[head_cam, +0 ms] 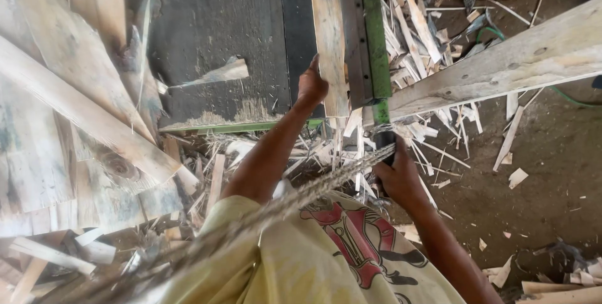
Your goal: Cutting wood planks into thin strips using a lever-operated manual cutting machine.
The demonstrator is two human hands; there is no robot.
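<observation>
Plank [328, 34], pale and narrow, lies lengthwise on the dark saw table [213, 28] near its right edge, the left hand [311, 84] pressed flat and open against its near end. Right of it, the right hand [396, 175] is closed around a dark handle [384, 141] below the green rail [374, 34], above wood offcuts [433, 134].

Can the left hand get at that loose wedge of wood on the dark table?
Probably yes. The left hand rests on the plank, and only bare table lies between it and the wedge.

Soft, even daylight; near rope blurred, edges slightly warped.
</observation>
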